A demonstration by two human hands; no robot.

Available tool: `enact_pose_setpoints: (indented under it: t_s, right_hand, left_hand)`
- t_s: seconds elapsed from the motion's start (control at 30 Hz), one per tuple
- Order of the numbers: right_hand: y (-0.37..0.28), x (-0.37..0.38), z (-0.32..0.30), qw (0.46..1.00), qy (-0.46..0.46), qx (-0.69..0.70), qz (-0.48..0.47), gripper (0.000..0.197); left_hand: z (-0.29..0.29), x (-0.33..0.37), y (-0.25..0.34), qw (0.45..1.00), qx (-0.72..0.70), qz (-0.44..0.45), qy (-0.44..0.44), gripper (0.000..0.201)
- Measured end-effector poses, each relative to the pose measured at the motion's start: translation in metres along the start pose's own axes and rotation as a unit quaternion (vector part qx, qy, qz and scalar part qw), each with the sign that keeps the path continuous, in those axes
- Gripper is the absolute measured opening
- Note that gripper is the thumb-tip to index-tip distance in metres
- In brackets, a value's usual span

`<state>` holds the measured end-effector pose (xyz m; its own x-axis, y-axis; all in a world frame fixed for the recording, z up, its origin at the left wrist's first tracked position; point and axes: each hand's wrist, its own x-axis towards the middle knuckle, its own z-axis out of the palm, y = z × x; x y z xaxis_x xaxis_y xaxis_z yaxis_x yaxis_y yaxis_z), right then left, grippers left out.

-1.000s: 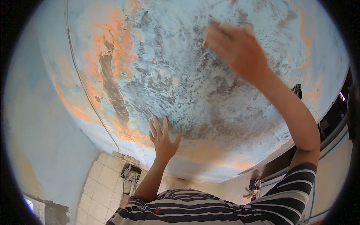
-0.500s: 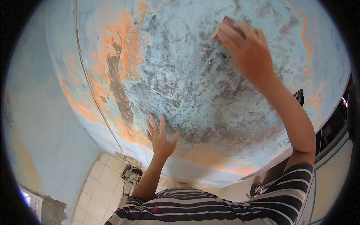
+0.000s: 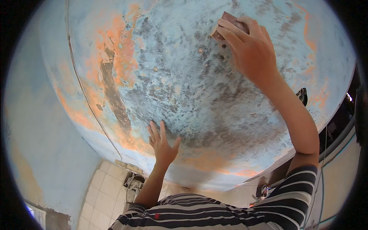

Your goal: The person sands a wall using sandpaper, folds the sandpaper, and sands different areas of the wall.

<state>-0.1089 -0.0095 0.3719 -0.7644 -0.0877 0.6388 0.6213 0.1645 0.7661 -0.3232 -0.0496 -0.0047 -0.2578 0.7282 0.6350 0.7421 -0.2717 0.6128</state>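
My right hand (image 3: 255, 50) is raised high on the wall, fingers closed around a reddish-brown sanding block (image 3: 232, 18) pressed to the surface. The wall (image 3: 184, 88) is pale blue, with dark scuffed patches and worn orange areas. Lower and to the left, my left hand (image 3: 164, 148) rests on the wall with its fingers spread and nothing in it. Part of the block is hidden under my right fingers.
A thin cable (image 3: 78, 80) runs down the wall on the left. Dark clutter (image 3: 134, 182) sits on the pale tiled floor (image 3: 101, 191) near the wall's foot. A black fixture (image 3: 302, 96) sticks out beside my right forearm.
The view has shifted slightly. My right hand has moved a little to the right across the wall with the sanding block, and more of the block shows. My left hand stays spread on the wall.
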Motion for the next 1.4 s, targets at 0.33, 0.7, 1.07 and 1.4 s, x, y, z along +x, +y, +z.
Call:
enact_pose_setpoints:
  t_s: [0.33,0.7,1.07,1.4]
  right_hand:
    - [-0.011,-0.009,0.0,0.999,-0.007,-0.045,-0.008,0.029]
    - [-0.036,-0.014,0.011,0.997,-0.003,0.049,-0.06,0.032]
    - [-0.012,-0.003,-0.001,1.0,-0.006,0.0,-0.011,0.027]
    - [-0.012,-0.001,-0.006,0.996,-0.044,0.011,0.077,0.024]
  left_hand:
    - [-0.003,0.0,-0.004,0.999,0.02,-0.005,-0.042,0.095]
    - [0.0,-0.001,-0.005,1.0,0.0,-0.005,-0.024,0.093]
    - [-0.001,-0.01,-0.005,0.998,-0.014,-0.03,-0.046,0.095]
    - [-0.001,-0.013,-0.008,0.998,-0.009,-0.023,-0.055,0.095]
